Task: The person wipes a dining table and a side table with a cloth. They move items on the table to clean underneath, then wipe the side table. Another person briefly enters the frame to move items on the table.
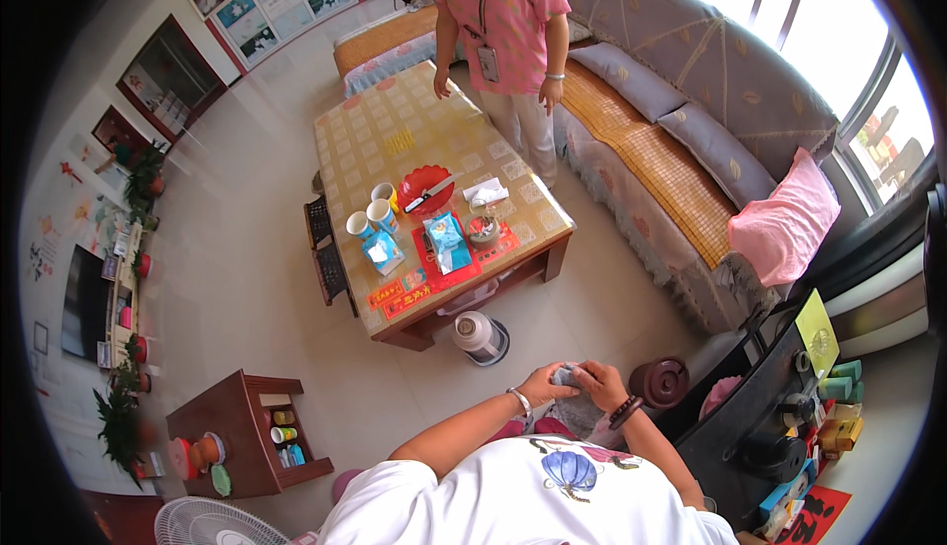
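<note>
A grey fuzzy cloth [583,413] is bunched between my two hands in front of my lap, and its lower part hangs down. My left hand [544,387] pinches its upper edge from the left, with a silver bangle at the wrist. On the other side my right hand [604,385], below a dark bead bracelet, grips the same bunched top. Fingers cover part of the cloth, so its full shape is hidden. A pale thermos flask [476,333] stands on the floor beyond my hands. Right of my right hand is a brown lidded bin [660,382].
A low table [444,116] bears a red dish [427,188] with a knife [433,193] across it, several cups [381,213] and tissue packs [447,238]. A person in pink [503,34] stands behind it. A sofa [651,168], black desk [710,441], wooden cabinet [251,426] and fan [214,523] surround me.
</note>
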The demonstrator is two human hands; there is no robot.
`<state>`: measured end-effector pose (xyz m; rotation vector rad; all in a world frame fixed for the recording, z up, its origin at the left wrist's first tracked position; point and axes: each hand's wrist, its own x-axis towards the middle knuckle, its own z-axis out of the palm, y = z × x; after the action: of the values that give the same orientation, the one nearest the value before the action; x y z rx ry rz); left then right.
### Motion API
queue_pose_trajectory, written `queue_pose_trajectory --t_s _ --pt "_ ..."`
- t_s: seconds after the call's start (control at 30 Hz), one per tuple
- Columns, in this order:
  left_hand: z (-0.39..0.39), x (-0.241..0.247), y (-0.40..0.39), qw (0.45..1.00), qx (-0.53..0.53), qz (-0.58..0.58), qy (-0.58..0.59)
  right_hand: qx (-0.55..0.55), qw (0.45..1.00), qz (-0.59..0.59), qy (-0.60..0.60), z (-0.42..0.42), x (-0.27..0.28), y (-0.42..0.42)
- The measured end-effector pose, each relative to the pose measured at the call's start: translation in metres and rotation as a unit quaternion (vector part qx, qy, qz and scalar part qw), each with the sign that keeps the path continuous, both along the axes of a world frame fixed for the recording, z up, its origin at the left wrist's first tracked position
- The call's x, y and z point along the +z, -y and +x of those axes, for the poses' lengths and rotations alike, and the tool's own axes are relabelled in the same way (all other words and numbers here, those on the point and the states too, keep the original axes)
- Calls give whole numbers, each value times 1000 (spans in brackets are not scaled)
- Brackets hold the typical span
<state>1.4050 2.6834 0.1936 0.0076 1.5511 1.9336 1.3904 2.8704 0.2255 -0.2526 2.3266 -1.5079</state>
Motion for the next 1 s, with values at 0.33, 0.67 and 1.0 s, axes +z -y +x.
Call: queue_pose_trajectory --t_s 0.33,0.67,1.0 --pt "-8 4 -1 994 -2 -94 -53 -136 990 -42 13 -11 -10 -24" --pt "4 3 10 982 70 25 173 -99 990 -95 -24 -14 -17 -14" --pt "23 -28 16 967 130 73 205 -1 993 -116 1 -8 -2 10"
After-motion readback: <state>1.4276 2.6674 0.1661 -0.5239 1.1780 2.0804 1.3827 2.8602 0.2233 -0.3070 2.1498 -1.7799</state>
